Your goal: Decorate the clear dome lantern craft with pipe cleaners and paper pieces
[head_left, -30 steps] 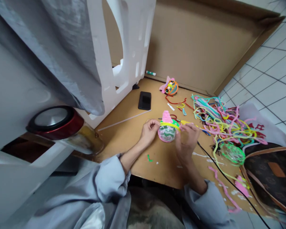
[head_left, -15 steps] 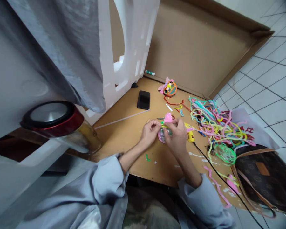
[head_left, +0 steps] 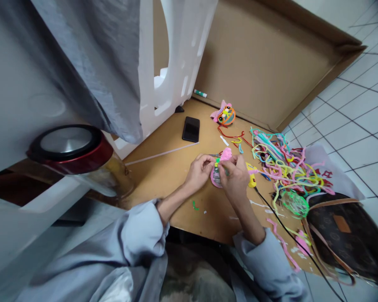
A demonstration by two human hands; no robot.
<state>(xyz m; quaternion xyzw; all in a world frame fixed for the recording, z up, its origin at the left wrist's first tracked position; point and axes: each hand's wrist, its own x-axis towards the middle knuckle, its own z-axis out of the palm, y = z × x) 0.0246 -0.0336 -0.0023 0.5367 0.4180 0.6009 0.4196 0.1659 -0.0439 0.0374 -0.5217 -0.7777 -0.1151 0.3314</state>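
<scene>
A small ball-shaped craft (head_left: 216,176), wrapped in pink and green pipe cleaners with a pink tuft on top, rests on the brown cardboard sheet (head_left: 164,176). My left hand (head_left: 200,171) grips its left side with curled fingers. My right hand (head_left: 234,177) covers its right side and front, fingers bent over it and pinching the wrap near the tuft. A yellow glue gun (head_left: 250,176) lies just right of my right hand, its black cord trailing toward me.
A heap of coloured pipe cleaners (head_left: 283,161) lies to the right, with a green wrapped ball (head_left: 295,204) and a brown patterned bag (head_left: 343,235). Farther back lie a finished orange and pink figure (head_left: 225,115), a black phone (head_left: 190,128) and white foam packaging (head_left: 173,63). A red-rimmed jar (head_left: 72,155) stands left.
My right hand has moved left from the craft's right side onto it, covering most of it. The yellow strand it was pulling is no longer stretched out. The left hand has kept its grip.
</scene>
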